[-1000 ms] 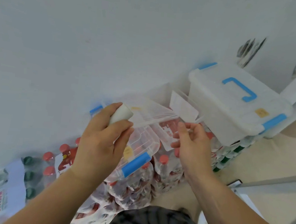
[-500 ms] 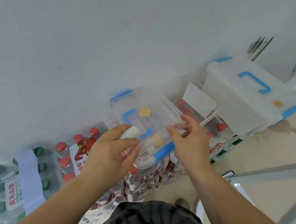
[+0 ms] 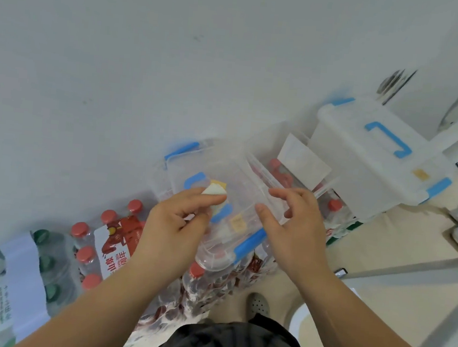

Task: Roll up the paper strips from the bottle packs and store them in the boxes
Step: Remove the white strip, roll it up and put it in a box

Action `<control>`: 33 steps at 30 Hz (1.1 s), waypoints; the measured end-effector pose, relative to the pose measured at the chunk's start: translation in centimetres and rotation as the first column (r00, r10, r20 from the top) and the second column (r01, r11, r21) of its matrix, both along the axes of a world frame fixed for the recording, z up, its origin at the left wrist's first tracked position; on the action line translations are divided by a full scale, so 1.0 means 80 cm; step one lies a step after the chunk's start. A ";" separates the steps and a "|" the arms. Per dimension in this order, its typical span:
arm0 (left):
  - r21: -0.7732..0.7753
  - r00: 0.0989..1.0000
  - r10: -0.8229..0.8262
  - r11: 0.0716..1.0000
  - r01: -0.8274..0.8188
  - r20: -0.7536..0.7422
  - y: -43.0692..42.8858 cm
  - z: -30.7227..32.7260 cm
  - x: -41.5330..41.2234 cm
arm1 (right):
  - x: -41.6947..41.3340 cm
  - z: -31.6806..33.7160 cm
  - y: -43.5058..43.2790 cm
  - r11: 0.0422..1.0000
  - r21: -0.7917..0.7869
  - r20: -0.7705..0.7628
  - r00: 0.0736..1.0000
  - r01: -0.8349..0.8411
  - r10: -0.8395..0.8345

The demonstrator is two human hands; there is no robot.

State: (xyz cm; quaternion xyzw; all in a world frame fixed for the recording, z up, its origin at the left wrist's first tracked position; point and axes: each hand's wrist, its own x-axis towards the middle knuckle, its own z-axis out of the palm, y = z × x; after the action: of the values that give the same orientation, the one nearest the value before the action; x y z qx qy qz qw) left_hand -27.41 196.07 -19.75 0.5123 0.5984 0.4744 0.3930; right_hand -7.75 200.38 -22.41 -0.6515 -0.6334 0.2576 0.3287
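Observation:
My left hand grips a small white rolled paper strip between thumb and fingers, just over the left side of a clear plastic box with blue latches. That box rests on top of shrink-wrapped bottle packs. On the box's right rim sits my right hand, its fingers loosely curved and thumb and forefinger apart, with nothing pinched between them. Whether the box's lid is on I cannot tell.
Behind it stands a second clear box with a white paper sheet inside, then a closed white box with a blue handle. Red-capped bottles and green-capped bottles wrapped by a paper strip line the wall at left. A shoe is below.
The clear box has come down level on the bottle packs. My right hand has loosened from pinching its edge. My left hand has carried the paper roll over the box.

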 end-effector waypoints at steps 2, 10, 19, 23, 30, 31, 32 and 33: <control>-0.028 0.994 0.020 0.999 -0.017 0.109 0.009 0.006 0.013 | 0.000 0.018 0.006 0.999 -0.025 -0.140 0.989 -0.040 0.036; -0.014 0.968 0.082 0.997 -0.081 0.239 0.058 0.025 0.076 | 0.016 0.050 0.050 0.943 -0.202 -0.513 0.849 -0.264 0.128; -0.067 0.994 0.043 0.997 -0.037 0.098 0.114 0.017 0.144 | 0.059 0.033 0.118 0.952 -0.227 -0.617 0.787 -0.203 0.020; -0.121 0.999 -0.032 0.992 0.029 -0.024 0.137 0.024 0.159 | 0.078 0.021 0.145 0.954 -0.203 -0.590 0.805 -0.220 0.060; -0.130 0.777 -0.193 0.981 0.144 -0.599 0.171 0.023 0.152 | 0.102 0.013 0.179 0.936 -0.249 -0.514 0.853 -0.248 0.090; -0.129 0.733 -0.199 0.980 0.151 -0.650 0.177 0.022 0.149 | 0.101 0.011 0.183 0.933 -0.260 -0.501 0.860 -0.250 0.091; -0.153 0.688 -0.204 0.979 0.136 -0.697 0.182 0.020 0.145 | 0.099 0.010 0.188 0.929 -0.271 -0.483 0.871 -0.250 0.093; -0.189 0.638 -0.207 0.977 0.096 -0.742 0.187 0.017 0.138 | 0.097 0.010 0.194 0.924 -0.286 -0.467 0.879 -0.252 0.095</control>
State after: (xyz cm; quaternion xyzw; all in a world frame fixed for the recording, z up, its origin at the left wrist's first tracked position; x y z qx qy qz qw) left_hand -16.33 211.06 -18.38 0.6845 0.6924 0.1419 0.1788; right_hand -0.03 215.87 -21.63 -0.5616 -0.5442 0.5332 0.3228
